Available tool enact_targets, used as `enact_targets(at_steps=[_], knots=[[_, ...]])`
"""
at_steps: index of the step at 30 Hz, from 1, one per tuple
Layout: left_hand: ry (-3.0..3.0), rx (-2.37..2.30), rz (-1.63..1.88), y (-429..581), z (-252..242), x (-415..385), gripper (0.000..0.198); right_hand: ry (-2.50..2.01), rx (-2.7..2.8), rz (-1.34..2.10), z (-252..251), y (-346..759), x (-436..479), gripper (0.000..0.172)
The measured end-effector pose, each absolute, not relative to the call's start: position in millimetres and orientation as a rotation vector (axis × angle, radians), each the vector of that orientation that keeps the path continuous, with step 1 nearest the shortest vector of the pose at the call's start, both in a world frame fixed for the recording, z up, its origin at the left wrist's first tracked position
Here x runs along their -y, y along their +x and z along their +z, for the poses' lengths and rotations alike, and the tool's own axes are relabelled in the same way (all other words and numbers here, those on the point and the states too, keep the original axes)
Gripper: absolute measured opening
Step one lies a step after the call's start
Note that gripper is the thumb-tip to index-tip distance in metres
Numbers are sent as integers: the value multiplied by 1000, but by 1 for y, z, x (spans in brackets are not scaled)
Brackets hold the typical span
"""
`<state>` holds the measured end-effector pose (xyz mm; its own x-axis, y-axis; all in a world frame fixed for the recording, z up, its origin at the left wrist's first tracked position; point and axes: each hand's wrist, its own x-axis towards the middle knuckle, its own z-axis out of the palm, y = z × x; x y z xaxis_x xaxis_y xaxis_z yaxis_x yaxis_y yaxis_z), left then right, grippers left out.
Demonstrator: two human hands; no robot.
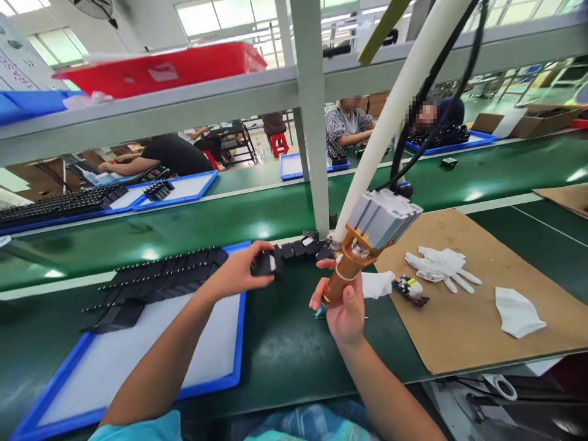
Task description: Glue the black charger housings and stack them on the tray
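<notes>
My left hand (241,271) is closed on a small black plastic part (267,264) at the near end of a row of black parts (301,249) on the green table. My right hand (343,309) grips the copper-coloured handle of a hanging power tool (371,236), which has a grey ribbed body, a white tube and black cables running up and away. The tool tilts over the table just right of the black part.
A blue-rimmed white tray (138,343) with rows of black parts lies at the left. A brown cardboard sheet (478,318) at the right carries white gloves (443,264), a cloth and a small circuit board (410,288). Other people work beyond the conveyor belt (229,214).
</notes>
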<state>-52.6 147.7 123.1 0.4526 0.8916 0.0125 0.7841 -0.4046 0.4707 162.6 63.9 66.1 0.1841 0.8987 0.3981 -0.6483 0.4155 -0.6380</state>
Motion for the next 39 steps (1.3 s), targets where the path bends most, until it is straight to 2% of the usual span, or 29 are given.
enact_targets(at_steps=[5, 11, 17, 22, 24, 27, 32, 39], knots=[[2223, -1104, 112, -52, 81, -78, 59, -414, 836, 1089, 68, 162, -64, 29], [1994, -1169, 395, -53, 47, -47, 72, -423, 843, 1062, 70, 160, -65, 29], [1587, -1299, 770, -45, 19, -25, 58, -434, 836, 1062, 71, 157, -65, 30], [1635, -1401, 898, -34, 5, -16, 28, -410, 847, 1075, 74, 152, -63, 28], [1791, -1464, 882, -27, 0, -10, 29, -407, 849, 1086, 75, 150, -61, 27], [1929, -1520, 854, -15, -8, -2, 48, -418, 853, 1118, 77, 147, -58, 32], [1847, -1597, 860, -3, -11, 1, 38, -417, 850, 1169, 77, 140, -55, 44], [1809, -1606, 917, -7, 2, 3, 41, -414, 855, 1174, 78, 138, -54, 44]])
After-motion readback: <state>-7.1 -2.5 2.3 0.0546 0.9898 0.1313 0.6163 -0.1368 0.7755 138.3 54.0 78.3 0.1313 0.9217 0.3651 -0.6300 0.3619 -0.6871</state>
